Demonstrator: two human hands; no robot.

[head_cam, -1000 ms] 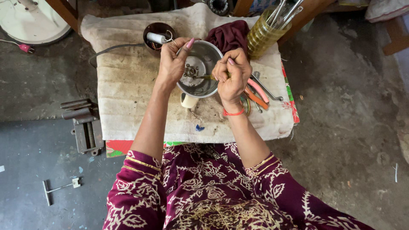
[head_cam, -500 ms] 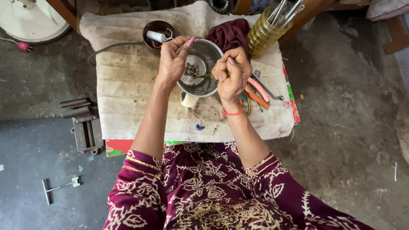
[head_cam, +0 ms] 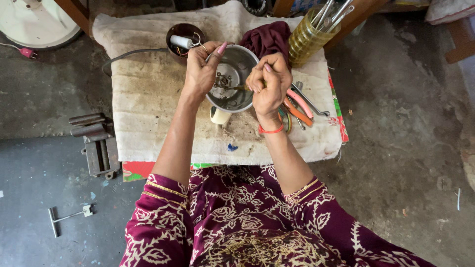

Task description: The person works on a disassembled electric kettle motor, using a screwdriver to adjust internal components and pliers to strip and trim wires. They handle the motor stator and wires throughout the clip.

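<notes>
A round steel jar (head_cam: 236, 101) with a blade hub at its bottom rests over a low cloth-covered table (head_cam: 148, 94). My left hand (head_cam: 200, 71) grips the jar's left rim. My right hand (head_cam: 269, 84) is closed around a thin tool whose tip (head_cam: 241, 87) points into the jar toward the hub. A cream handle (head_cam: 218, 116) sticks out below the jar.
A dark round base (head_cam: 182, 39) with wires lies behind the jar, beside a maroon cloth (head_cam: 269, 37). A yellow ribbed cup (head_cam: 307, 42) holds several tools. Pliers (head_cam: 299, 106) lie right of the jar. A metal vice (head_cam: 96, 143) and a T-handled tool (head_cam: 67, 217) sit on the floor at left.
Both hands stay on the jar and tool; my right hand has shifted only slightly over the jar's rim.
</notes>
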